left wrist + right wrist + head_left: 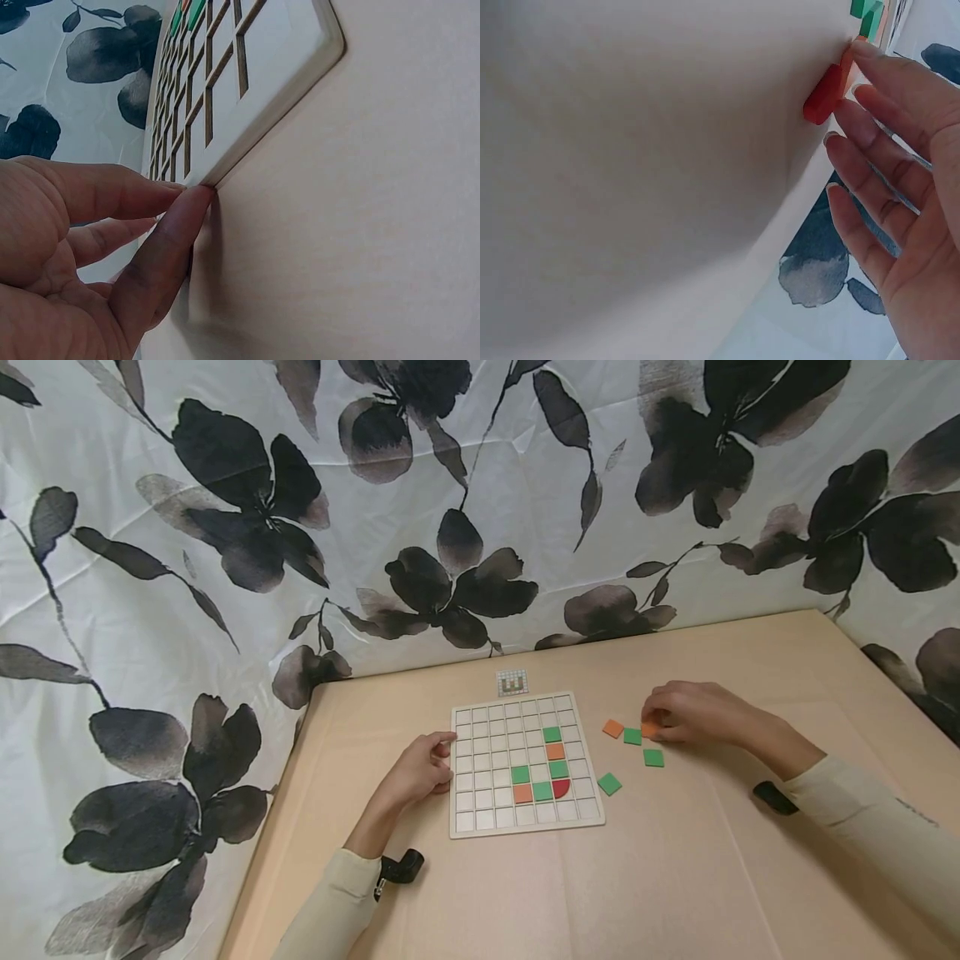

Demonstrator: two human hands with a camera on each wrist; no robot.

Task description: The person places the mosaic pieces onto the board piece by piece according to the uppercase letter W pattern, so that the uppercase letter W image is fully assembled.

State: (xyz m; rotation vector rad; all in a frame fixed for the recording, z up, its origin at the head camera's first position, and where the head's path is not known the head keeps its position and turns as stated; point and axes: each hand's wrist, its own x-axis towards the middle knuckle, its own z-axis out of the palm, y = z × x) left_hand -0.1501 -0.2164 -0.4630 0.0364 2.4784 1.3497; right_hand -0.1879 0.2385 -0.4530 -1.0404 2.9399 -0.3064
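A white grid board lies on the table, its cells holding several green and orange square tiles and a red rounded piece. My left hand pinches the board's left edge between thumb and index finger, as the left wrist view shows close up. Right of the board, my right hand has thumb and fingertips on an orange tile. In the right wrist view a red piece lies against that tile; the hand hides it from the head view.
Loose beside the board lie another orange tile and green tiles, one of them close to its right edge. A small grey patterned card sits behind the board. Floral fabric hangs along the table's far edge.
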